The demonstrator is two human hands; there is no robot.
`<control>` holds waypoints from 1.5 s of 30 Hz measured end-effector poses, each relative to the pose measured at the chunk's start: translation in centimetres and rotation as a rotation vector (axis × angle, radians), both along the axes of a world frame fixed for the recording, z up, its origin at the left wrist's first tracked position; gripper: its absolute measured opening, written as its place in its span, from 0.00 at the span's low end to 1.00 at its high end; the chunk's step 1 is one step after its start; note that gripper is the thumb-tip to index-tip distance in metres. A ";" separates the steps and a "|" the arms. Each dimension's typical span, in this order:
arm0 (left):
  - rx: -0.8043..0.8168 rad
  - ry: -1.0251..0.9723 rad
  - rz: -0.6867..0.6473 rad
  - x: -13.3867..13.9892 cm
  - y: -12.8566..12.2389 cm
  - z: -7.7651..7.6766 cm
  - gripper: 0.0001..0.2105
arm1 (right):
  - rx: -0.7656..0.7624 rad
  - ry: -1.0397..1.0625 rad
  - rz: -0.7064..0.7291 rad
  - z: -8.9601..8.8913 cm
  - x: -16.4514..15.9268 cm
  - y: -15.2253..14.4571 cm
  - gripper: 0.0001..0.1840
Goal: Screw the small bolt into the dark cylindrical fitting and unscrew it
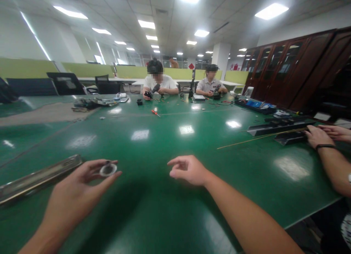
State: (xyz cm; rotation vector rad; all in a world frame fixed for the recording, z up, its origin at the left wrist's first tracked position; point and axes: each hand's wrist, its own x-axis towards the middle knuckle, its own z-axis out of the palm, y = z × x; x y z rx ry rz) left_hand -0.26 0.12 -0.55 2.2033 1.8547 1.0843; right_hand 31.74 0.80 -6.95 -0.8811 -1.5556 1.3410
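My left hand (74,195) holds a small round ring-shaped piece (108,169) between thumb and fingers. The piece has a pale, shiny rim and a darker middle; its exact kind does not show. To the right, my right hand (190,170) hovers above the green tabletop (153,206). Its index finger and thumb are bent and a little apart, and I see nothing between them. Left of my left hand lies a long metal-edged housing (38,179), partly hidden behind that hand.
At the right edge, another person's hands (320,137) hold a thin yellowish rod (255,139) near dark metal channels (276,128). A red screwdriver (155,113) lies farther back. Two people (160,80) sit across the table holding tools. Electronic parts (90,104) are piled at the back left.
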 end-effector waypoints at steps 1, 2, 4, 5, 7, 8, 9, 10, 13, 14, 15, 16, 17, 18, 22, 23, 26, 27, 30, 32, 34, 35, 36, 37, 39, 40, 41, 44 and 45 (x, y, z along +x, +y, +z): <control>-0.043 -0.019 -0.050 1.6 -0.2 -0.2 0.25 | 0.025 0.031 -0.021 0.0 0.2 0.1 0.25; -0.058 -0.037 -0.139 3.2 -0.5 -0.5 0.24 | 0.048 0.058 -0.032 -0.1 0.4 0.2 0.24; -0.061 -0.037 -0.350 6.0 -1.4 -1.3 0.19 | 0.080 0.097 -0.018 -0.1 0.7 0.4 0.21; -0.056 -0.026 -0.443 7.1 -1.8 -1.7 0.17 | 0.093 0.104 0.002 0.0 0.8 0.4 0.19; -0.055 0.005 -0.577 8.4 -2.8 -2.8 0.12 | 0.125 0.087 0.057 0.3 1.0 0.4 0.16; -0.054 0.024 -0.627 8.7 -3.3 -3.3 0.11 | 0.149 0.063 0.089 0.4 1.1 0.3 0.17; -0.050 0.044 -0.673 8.7 -3.6 -3.8 0.11 | 0.173 0.039 0.120 0.6 1.1 0.2 0.20; -0.046 0.069 -0.715 8.6 -3.9 -4.2 0.11 | 0.187 0.008 0.145 0.7 1.1 0.1 0.23; -0.038 0.119 -0.792 7.9 -4.1 -5.1 0.13 | 0.191 -0.109 0.191 0.8 0.8 -0.4 0.25; -0.046 0.120 -0.787 7.7 -4.0 -5.3 0.13 | 0.189 -0.154 0.197 0.8 0.6 -0.6 0.25; -0.059 0.113 -0.769 7.5 -3.9 -5.4 0.15 | 0.192 -0.199 0.197 0.8 0.4 -0.8 0.23; -0.073 0.096 -0.736 7.3 -3.8 -5.5 0.17 | 0.202 -0.240 0.193 0.8 0.3 -1.1 0.21; -0.086 0.071 -0.698 7.2 -3.6 -5.6 0.19 | 0.220 -0.277 0.187 0.8 0.1 -1.3 0.19; -0.097 0.045 -0.661 7.1 -3.5 -5.7 0.21 | 0.243 -0.304 0.180 0.9 0.0 -1.5 0.17; -0.160 -0.023 -0.595 7.0 -3.3 -5.9 0.16 | 0.362 -0.380 0.176 1.4 -0.3 -2.2 0.15; -0.180 -0.029 -0.596 7.0 -3.2 -5.9 0.13 | 0.395 -0.407 0.179 1.6 -0.4 -2.4 0.14; -0.216 -0.047 -0.610 7.2 -3.3 -5.9 0.09 | 0.499 -0.496 0.184 1.7 -0.7 -2.7 0.12; -0.219 -0.055 -0.613 7.3 -3.3 -5.9 0.09 | 0.531 -0.526 0.185 1.7 -0.8 -2.8 0.11; -0.218 -0.068 -0.612 7.4 -3.3 -5.7 0.09 | 0.603 -0.608 0.179 1.4 -1.0 -3.0 0.11; -0.227 -0.065 -0.617 7.5 -3.4 -5.5 0.09 | 0.632 -0.643 0.168 1.3 -1.1 -3.1 0.10; -0.246 -0.057 -0.624 7.6 -3.4 -5.4 0.08 | 0.652 -0.657 0.163 1.2 -1.2 -3.1 0.09; -0.256 -0.050 -0.629 7.6 -3.4 -5.4 0.08 | 0.661 -0.662 0.162 1.1 -1.2 -3.2 0.09; -0.264 -0.043 -0.630 7.6 -3.4 -5.4 0.08 | 0.668 -0.664 0.162 1.1 -1.2 -3.2 0.08; -0.274 -0.036 -0.628 7.7 -3.4 -5.4 0.08 | 0.675 -0.665 0.160 1.0 -1.3 -3.2 0.08; -0.280 -0.035 -0.620 7.7 -3.3 -5.5 0.08 | 0.689 -0.666 0.154 1.0 -1.3 -3.2 0.08; -0.282 -0.038 -0.616 7.7 -3.3 -5.4 0.08 | 0.696 -0.666 0.151 1.0 -1.4 -3.2 0.08; -0.283 -0.042 -0.611 7.7 -3.3 -5.4 0.08 | 0.704 -0.665 0.148 0.9 -1.4 -3.2 0.08; -0.283 -0.046 -0.597 7.8 -3.2 -5.3 0.08 | 0.727 -0.661 0.132 0.9 -1.4 -3.1 0.09; -0.284 -0.045 -0.592 7.8 -3.2 -5.2 0.08 | 0.734 -0.661 0.127 0.9 -1.4 -3.1 0.09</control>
